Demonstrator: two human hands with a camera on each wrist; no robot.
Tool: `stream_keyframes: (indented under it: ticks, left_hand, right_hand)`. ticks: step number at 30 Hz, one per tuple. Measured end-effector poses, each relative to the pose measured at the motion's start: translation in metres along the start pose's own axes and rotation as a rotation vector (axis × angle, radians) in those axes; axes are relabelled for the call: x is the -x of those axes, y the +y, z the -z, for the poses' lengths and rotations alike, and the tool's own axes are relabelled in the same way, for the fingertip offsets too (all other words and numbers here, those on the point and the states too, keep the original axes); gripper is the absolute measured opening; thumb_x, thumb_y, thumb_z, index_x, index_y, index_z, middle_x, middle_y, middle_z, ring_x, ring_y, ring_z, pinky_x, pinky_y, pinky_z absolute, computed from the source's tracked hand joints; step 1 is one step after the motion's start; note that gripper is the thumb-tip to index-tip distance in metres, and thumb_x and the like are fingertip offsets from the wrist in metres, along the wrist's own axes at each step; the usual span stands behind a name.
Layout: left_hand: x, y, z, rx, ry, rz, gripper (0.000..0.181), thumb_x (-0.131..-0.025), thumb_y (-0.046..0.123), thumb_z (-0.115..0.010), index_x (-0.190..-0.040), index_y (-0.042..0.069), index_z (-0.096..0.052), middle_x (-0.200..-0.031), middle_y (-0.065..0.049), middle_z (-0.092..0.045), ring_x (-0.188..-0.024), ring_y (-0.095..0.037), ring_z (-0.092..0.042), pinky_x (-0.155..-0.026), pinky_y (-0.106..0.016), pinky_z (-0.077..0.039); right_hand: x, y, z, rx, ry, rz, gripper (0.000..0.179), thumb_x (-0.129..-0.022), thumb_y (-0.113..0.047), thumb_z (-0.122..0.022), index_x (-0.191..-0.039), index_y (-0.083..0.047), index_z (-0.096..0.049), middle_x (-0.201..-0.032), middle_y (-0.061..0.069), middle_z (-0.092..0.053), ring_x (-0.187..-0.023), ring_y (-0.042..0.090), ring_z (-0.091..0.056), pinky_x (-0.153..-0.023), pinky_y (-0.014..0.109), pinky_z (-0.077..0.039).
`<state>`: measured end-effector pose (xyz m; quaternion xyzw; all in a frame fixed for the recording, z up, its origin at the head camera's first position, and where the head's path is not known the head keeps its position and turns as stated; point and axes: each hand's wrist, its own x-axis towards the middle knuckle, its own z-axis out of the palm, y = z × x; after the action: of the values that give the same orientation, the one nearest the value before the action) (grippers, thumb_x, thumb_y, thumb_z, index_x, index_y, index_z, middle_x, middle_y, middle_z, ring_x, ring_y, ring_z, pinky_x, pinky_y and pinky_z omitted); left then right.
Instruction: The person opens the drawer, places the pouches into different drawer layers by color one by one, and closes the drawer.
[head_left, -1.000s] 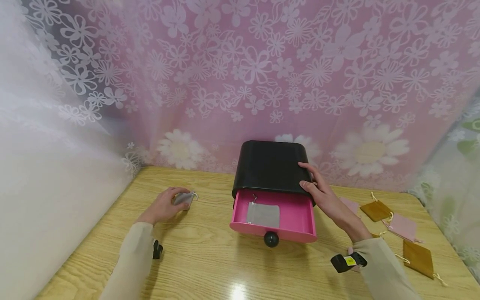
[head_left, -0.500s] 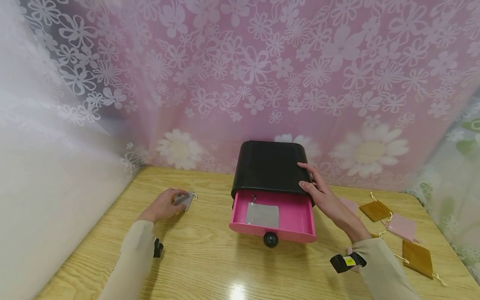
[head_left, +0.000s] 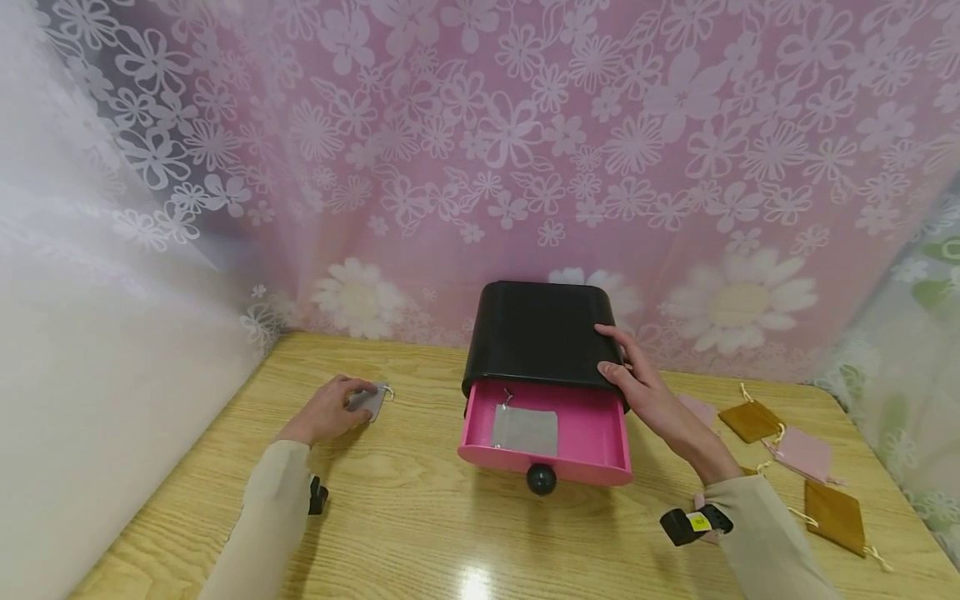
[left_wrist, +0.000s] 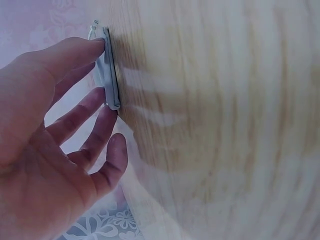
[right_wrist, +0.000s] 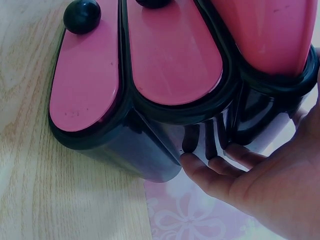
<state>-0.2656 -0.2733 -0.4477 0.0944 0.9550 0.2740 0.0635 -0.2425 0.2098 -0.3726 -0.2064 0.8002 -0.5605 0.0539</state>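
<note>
On the left of the table, my left hand (head_left: 330,410) has its thumb and fingers at a small grey drawstring pouch (head_left: 369,402). In the left wrist view the thumb tip and fingertips touch the pouch (left_wrist: 109,75), which lies close along the wood. My right hand (head_left: 652,400) rests against the right side of a black cabinet (head_left: 547,333), fingers fairly straight. The right wrist view shows its fingertips on the glossy side wall. The top pink drawer (head_left: 600,429) is pulled out, with another grey drawstring pouch (head_left: 525,429) lying flat inside.
Right of the cabinet lie pink pouches (head_left: 804,454) and brown pouches (head_left: 835,517). Two lower pink drawers (right_wrist: 85,85) are closed, with black knobs. A flowered curtain (head_left: 510,167) hangs behind the wooden table (head_left: 420,517).
The grey pouch at my left hand has settled flatter on the table, and the left fingers have shifted slightly. My right hand and the drawer have stayed in place.
</note>
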Motion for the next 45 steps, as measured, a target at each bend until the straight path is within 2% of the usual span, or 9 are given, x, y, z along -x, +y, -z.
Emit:
stream_keyframes:
  ticks: [8, 17, 29, 36, 45]
  left_hand:
    - [-0.0009, -0.0018, -0.0016, 0.014, -0.01, 0.018, 0.04, -0.098, 0.019, -0.068, -0.136, 0.006, -0.064, -0.14, -0.025, -0.049, -0.11, -0.036, -0.059, -0.091, -0.053, -0.051]
    - [-0.001, -0.0013, -0.0015, 0.041, 0.017, 0.029, 0.033, -0.097, 0.017, -0.069, -0.127, 0.005, -0.068, -0.128, -0.022, -0.055, -0.102, -0.032, -0.059, -0.088, -0.051, -0.052]
    - [-0.0029, -0.002, -0.0029, 0.046, 0.031, 0.057, 0.022, -0.097, 0.02, -0.07, -0.116, 0.008, -0.072, -0.119, -0.016, -0.058, -0.094, -0.026, -0.055, -0.083, -0.045, -0.048]
    - [-0.0049, -0.0064, -0.0029, 0.039, 0.051, 0.036, 0.021, -0.098, 0.021, -0.069, -0.113, 0.008, -0.075, -0.111, -0.014, -0.061, -0.09, -0.024, -0.057, -0.079, -0.041, -0.05]
    - [0.0002, -0.0057, -0.0023, 0.082, 0.064, 0.014, 0.023, -0.101, 0.02, -0.065, -0.116, 0.006, -0.074, -0.114, -0.015, -0.064, -0.095, -0.025, -0.063, -0.085, -0.047, -0.055]
  right_hand:
    - [0.0004, -0.0006, -0.0005, 0.004, 0.003, -0.002, 0.058, -0.111, -0.026, -0.04, -0.164, -0.023, -0.016, -0.155, 0.029, -0.027, -0.134, 0.046, -0.043, -0.088, 0.019, -0.052]
    - [0.0003, -0.0006, -0.0007, 0.008, 0.004, -0.003, 0.058, -0.111, -0.026, -0.04, -0.164, -0.023, -0.016, -0.156, 0.029, -0.025, -0.135, 0.046, -0.042, -0.088, 0.018, -0.051]
    - [0.0007, -0.0004, 0.0002, 0.0, -0.002, -0.007, 0.058, -0.111, -0.027, -0.039, -0.164, -0.024, -0.015, -0.156, 0.029, -0.025, -0.136, 0.047, -0.042, -0.088, 0.02, -0.052]
    - [-0.0003, -0.0004, -0.0003, -0.006, -0.005, -0.005, 0.059, -0.111, -0.027, -0.04, -0.164, -0.025, -0.014, -0.156, 0.028, -0.024, -0.137, 0.047, -0.042, -0.089, 0.019, -0.052]
    - [0.001, -0.0009, -0.0008, -0.008, -0.009, -0.008, 0.059, -0.111, -0.028, -0.039, -0.164, -0.024, -0.014, -0.157, 0.028, -0.024, -0.137, 0.048, -0.042, -0.088, 0.021, -0.053]
